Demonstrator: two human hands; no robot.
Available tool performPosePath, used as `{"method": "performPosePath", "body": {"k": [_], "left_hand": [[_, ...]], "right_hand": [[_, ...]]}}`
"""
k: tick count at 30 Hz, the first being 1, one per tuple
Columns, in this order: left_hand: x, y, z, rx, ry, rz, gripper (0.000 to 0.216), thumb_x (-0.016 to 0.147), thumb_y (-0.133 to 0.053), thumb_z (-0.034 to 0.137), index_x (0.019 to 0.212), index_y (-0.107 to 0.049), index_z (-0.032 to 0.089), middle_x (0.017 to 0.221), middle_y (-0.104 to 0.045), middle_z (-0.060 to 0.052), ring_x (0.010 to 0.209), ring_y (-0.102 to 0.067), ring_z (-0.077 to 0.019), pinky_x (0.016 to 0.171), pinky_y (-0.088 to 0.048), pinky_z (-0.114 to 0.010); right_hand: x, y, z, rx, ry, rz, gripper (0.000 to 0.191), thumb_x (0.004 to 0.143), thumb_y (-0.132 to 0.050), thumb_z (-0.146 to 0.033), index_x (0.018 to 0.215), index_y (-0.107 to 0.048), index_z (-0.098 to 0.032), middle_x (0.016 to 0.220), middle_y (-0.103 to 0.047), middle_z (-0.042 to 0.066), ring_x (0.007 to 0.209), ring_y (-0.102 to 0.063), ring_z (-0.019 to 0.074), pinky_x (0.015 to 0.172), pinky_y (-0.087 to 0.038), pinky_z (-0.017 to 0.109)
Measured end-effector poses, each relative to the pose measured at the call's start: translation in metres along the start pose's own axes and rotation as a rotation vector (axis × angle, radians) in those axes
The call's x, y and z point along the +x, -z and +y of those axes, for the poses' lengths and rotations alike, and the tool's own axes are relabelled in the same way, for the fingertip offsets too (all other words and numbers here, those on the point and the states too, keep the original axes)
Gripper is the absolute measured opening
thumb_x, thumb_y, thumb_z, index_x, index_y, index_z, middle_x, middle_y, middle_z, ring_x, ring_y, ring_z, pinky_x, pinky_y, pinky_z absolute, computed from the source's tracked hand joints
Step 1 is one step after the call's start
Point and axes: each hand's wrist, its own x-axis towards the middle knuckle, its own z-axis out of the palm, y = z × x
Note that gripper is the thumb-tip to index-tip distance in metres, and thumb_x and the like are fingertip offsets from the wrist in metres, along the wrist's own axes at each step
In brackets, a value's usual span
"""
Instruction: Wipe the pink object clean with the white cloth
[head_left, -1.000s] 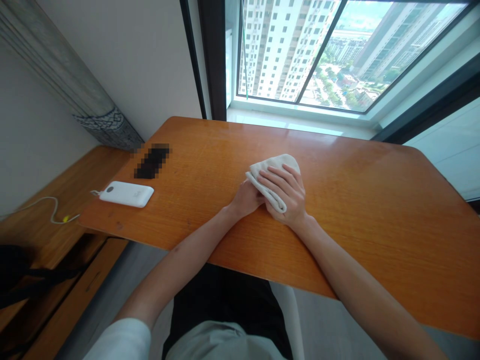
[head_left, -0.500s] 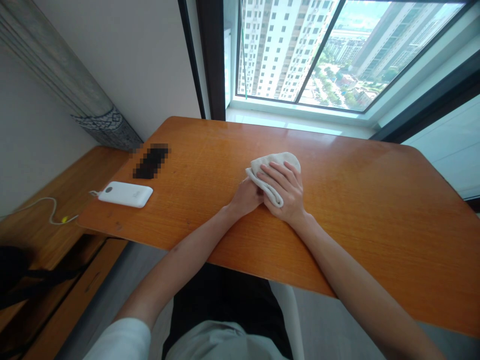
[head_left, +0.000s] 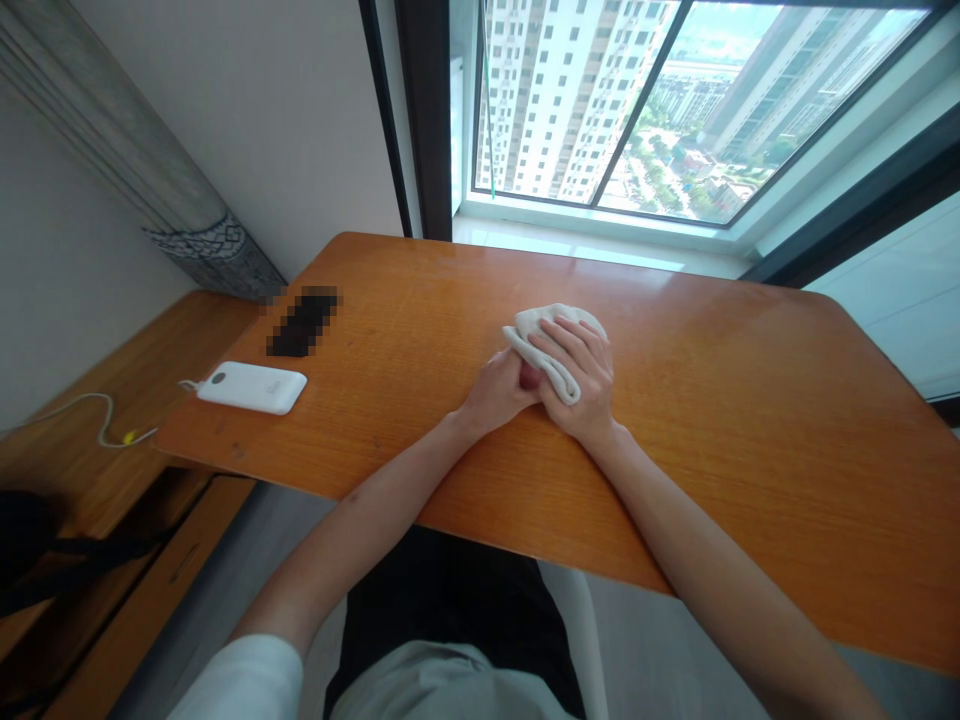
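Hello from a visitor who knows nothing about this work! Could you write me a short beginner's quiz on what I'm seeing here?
1. True or false: the left hand and right hand are far apart, neither touching the folded cloth.

2. Which of these has a plug in its end?
A) the curtain
B) the slim white device
C) the folded cloth

3. Fill in the blank: beyond the table, tall buildings show through a ____.

Key:
1. False: the hands are close together, and the right hand lies over the folded cloth.
2. B
3. window
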Motion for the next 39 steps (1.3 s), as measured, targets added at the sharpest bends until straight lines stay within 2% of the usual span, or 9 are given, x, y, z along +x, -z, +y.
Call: {"method": "performPosePath", "body": {"k": [8, 16, 21, 31, 39], "left_hand": [[-0.001, 0.000, 0.002, -0.045, -0.058, 0.016, 0.064, 0.087, -0.087, 0.036, 0.142, -0.057, 0.023, 0.134, -0.077, -0.010, 0.118, -0.076, -0.0330, 0.102, -0.062, -0.047], [-0.002, 0.002, 0.005, -0.033, -0.047, 0.002, 0.059, 0.089, -0.086, 0.040, 0.137, -0.057, 0.023, 0.128, -0.078, -0.010, 0.112, -0.077, -0.0324, 0.095, -0.062, -0.044], [-0.002, 0.003, 0.007, -0.013, -0.054, 0.011, 0.054, 0.089, -0.083, 0.042, 0.135, -0.058, 0.025, 0.125, -0.078, -0.009, 0.110, -0.076, -0.0318, 0.096, -0.061, -0.045], [-0.004, 0.003, 0.012, -0.025, -0.075, 0.037, 0.065, 0.093, -0.080, 0.040, 0.150, -0.053, 0.026, 0.140, -0.075, -0.011, 0.124, -0.075, -0.0332, 0.107, -0.060, -0.047], [-0.006, 0.005, 0.017, -0.017, -0.090, 0.022, 0.066, 0.098, -0.080, 0.050, 0.153, -0.051, 0.026, 0.148, -0.071, -0.013, 0.134, -0.071, -0.0351, 0.116, -0.056, -0.052]], "right_hand": [[0.003, 0.001, 0.001, 0.050, -0.070, 0.049, 0.046, 0.105, -0.058, -0.032, 0.149, -0.072, -0.030, 0.152, -0.073, 0.008, 0.147, -0.063, 0.0369, 0.127, -0.049, 0.063], [0.003, 0.001, 0.001, 0.068, -0.120, 0.064, 0.042, 0.108, -0.057, -0.033, 0.145, -0.074, -0.028, 0.151, -0.074, 0.009, 0.145, -0.065, 0.0361, 0.124, -0.051, 0.062], [0.004, 0.000, 0.002, 0.111, -0.184, 0.086, 0.040, 0.109, -0.054, -0.034, 0.143, -0.075, -0.028, 0.150, -0.074, 0.009, 0.144, -0.066, 0.0352, 0.124, -0.052, 0.063], [0.003, -0.001, 0.005, 0.169, -0.270, 0.122, 0.038, 0.112, -0.052, -0.038, 0.141, -0.074, -0.027, 0.148, -0.075, 0.011, 0.140, -0.070, 0.0316, 0.120, -0.057, 0.061], [-0.002, -0.008, 0.013, 0.243, -0.399, 0.178, 0.039, 0.112, -0.051, -0.043, 0.135, -0.076, -0.024, 0.140, -0.078, 0.012, 0.131, -0.075, 0.0311, 0.116, -0.060, 0.056]]}}
